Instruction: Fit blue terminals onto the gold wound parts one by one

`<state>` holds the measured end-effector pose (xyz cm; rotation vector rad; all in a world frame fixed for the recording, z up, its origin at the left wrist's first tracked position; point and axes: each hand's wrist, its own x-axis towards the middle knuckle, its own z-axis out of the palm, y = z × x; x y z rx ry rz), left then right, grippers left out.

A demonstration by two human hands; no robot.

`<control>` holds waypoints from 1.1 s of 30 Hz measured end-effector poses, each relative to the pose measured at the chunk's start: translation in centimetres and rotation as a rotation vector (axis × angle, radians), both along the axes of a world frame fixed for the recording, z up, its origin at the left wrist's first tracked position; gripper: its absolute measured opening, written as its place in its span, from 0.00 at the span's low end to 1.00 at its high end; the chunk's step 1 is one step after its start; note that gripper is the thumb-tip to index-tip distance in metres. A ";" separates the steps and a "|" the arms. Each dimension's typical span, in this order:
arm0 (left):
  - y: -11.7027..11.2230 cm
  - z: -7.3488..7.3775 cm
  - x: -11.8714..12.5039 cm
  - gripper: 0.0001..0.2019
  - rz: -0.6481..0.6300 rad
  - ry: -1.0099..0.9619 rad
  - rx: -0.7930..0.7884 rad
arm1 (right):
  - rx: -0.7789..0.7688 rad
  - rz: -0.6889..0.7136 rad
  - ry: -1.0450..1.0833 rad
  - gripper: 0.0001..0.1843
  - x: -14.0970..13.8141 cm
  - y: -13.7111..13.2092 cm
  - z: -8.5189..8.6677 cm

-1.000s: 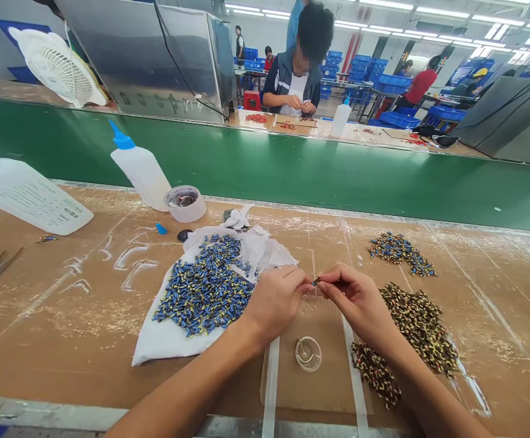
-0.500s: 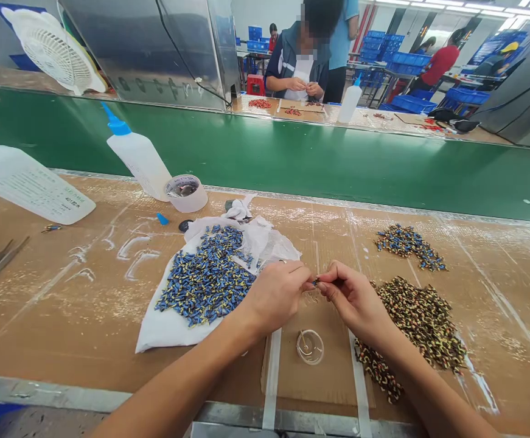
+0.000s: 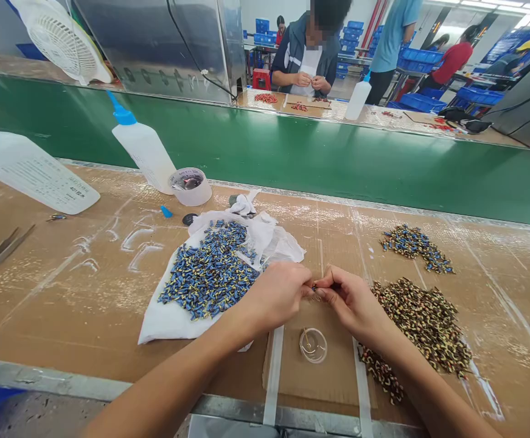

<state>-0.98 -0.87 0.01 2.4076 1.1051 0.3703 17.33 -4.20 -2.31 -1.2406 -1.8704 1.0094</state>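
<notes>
My left hand (image 3: 280, 298) and my right hand (image 3: 349, 304) meet over the table, fingertips pinched together on a tiny blue-and-dark part (image 3: 314, 288). Fingers hide most of it. Left of them, many small blue-and-yellow pieces (image 3: 205, 274) are heaped on a white bag (image 3: 164, 328). Beside my right forearm spreads a big heap of dark, cream and reddish pieces (image 3: 422, 322). Farther back lies a smaller heap of blue-and-dark parts (image 3: 415, 248). Below my hands a small clear cup (image 3: 313, 358) with a thin stick in it stands on a taped cardboard pad (image 3: 314, 389).
Two white squeeze bottles (image 3: 143, 152) with blue tops, one tilted at far left, and a tape roll (image 3: 191, 190) lie at the back left. Beyond is a green belt (image 3: 292, 149). Across it a person (image 3: 308, 61) handles small red parts near a fan (image 3: 64, 45).
My hands stay together at nearly the same spot, the held part turned slightly between the fingertips. The whole view has shifted a little. A standing person in the background has moved right.
</notes>
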 end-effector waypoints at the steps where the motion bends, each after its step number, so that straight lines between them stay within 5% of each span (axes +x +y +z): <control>1: 0.0 0.0 0.0 0.07 0.005 -0.018 -0.015 | -0.015 -0.004 0.018 0.05 0.0 0.0 0.0; 7: 0.1 0.7 -0.1 0.07 0.047 -0.129 -0.075 | -0.053 -0.059 0.158 0.05 -0.5 0.0 -0.3; 18: 0.3 0.6 -0.3 0.09 -0.028 -0.122 -0.137 | 0.022 0.049 0.002 0.07 0.0 0.0 0.6; 33: 0.6 0.4 0.1 0.07 0.076 -0.365 -0.359 | -0.022 -0.106 0.178 0.05 0.3 0.6 0.6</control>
